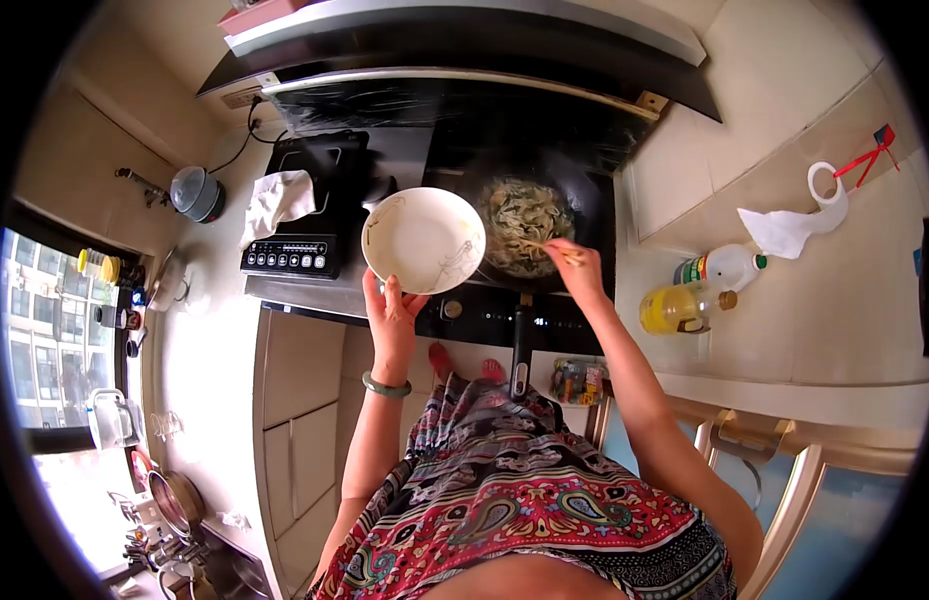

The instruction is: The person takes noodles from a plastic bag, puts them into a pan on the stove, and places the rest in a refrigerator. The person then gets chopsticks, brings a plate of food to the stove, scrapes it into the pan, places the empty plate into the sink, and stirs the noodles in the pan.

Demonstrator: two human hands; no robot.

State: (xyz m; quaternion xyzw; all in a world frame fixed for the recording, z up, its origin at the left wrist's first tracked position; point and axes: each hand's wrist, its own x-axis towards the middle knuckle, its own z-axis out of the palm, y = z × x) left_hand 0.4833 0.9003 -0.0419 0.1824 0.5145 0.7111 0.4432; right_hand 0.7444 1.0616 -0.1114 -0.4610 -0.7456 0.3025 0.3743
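Observation:
My left hand [392,315] holds a white bowl [424,240] by its near rim, just left of the wok. The inside of the bowl shows white with a thin floral pattern, and I see no food in it. My right hand [576,268] grips wooden chopsticks [532,243], whose tips reach into the food. Pale and green strips of food [527,215] lie in a dark wok [584,195] on the stove. The wok's black handle [522,345] points toward my body.
An induction cooker [292,257] with a white cloth [279,205] on it stands left. On the right counter are an oil bottle [674,310] and a white bottle [729,268]. A glass kettle [196,193] sits far left. The range hood [464,45] overhangs the stove's back.

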